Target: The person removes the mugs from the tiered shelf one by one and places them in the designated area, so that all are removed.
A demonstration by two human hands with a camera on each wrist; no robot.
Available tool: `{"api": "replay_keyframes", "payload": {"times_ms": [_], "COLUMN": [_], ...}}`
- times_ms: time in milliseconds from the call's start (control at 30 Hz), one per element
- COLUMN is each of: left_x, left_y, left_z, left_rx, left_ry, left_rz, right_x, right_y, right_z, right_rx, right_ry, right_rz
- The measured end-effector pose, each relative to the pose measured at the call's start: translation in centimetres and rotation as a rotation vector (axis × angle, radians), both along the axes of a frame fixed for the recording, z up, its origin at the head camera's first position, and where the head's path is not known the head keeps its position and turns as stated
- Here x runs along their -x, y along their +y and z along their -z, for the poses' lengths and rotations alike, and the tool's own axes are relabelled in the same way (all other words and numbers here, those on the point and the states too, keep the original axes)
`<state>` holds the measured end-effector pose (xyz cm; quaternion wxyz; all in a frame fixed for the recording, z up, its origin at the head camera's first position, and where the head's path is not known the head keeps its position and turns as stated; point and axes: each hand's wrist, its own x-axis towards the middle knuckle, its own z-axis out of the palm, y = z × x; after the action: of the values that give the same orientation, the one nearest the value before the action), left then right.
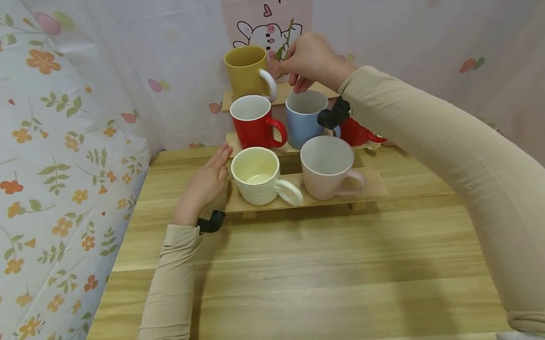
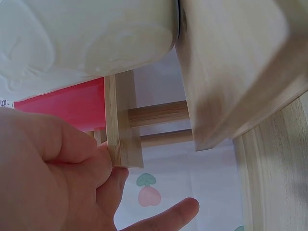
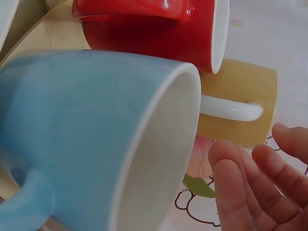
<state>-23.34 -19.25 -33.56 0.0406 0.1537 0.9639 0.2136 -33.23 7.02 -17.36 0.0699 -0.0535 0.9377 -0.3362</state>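
My left hand [image 1: 204, 186] is at the left end of a tiered wooden rack [image 1: 265, 204], its fingers touching the end of a board [image 2: 118, 125]. Over the back of the rack hangs my right hand [image 1: 310, 60], fingers loosely bent and holding nothing. Just left of it a mustard mug [image 1: 242, 79] with a white handle stands on the top tier. Below are a red mug [image 1: 254, 127] and a light blue mug [image 1: 302, 125], whose open rim faces my right fingers [image 3: 231, 192]. A cream mug [image 1: 255, 186] and a pale pink mug [image 1: 326, 177] occupy the front tier.
Another red mug [image 1: 356, 132] at the right is partly hidden by my right wrist and sleeve. The rack stands toward the back of a wooden table [image 1: 278, 282]. Flowered white cloth [image 1: 174, 57] hangs behind and at the left.
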Motion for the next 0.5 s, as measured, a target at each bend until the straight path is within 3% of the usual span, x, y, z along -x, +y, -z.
{"api": "replay_keyframes", "payload": {"times_ms": [500], "left_x": [-0.41], "left_y": [0.15], "left_z": [-0.23], "left_rx": [0.017], "left_ry": [0.008], "left_rz": [0.007], "right_x": [0.15], "right_y": [-0.91], "right_z": [0.02], "right_rx": [0.025], "right_ry": [-0.012], "right_rz": [-0.027]}}
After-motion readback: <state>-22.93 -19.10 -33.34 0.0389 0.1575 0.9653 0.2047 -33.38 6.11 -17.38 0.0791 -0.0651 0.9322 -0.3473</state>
